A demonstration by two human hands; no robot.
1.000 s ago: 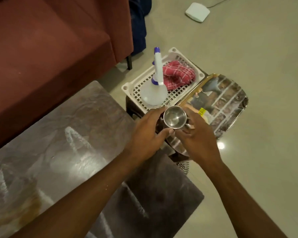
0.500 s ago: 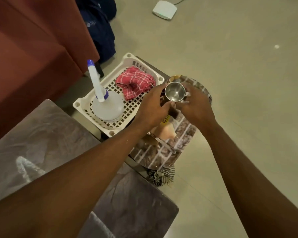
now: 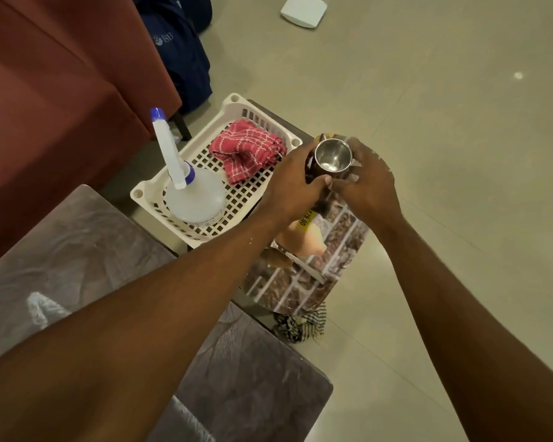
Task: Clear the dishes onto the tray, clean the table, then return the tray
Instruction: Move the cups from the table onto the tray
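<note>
The left hand (image 3: pixel 292 183) and right hand (image 3: pixel 369 183), fingers curled round a small shiny steel cup (image 3: pixel 332 156), hold it upright between them over the far end of the glossy brick-patterned tray (image 3: pixel 300 282).

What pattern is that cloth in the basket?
The cloth is red with white checks; head view.

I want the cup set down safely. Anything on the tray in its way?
Nothing visible. The left hand and right hand hold the cup at the tray's far end; a metal utensil lies nearer. Beneath them is hidden.
</note>
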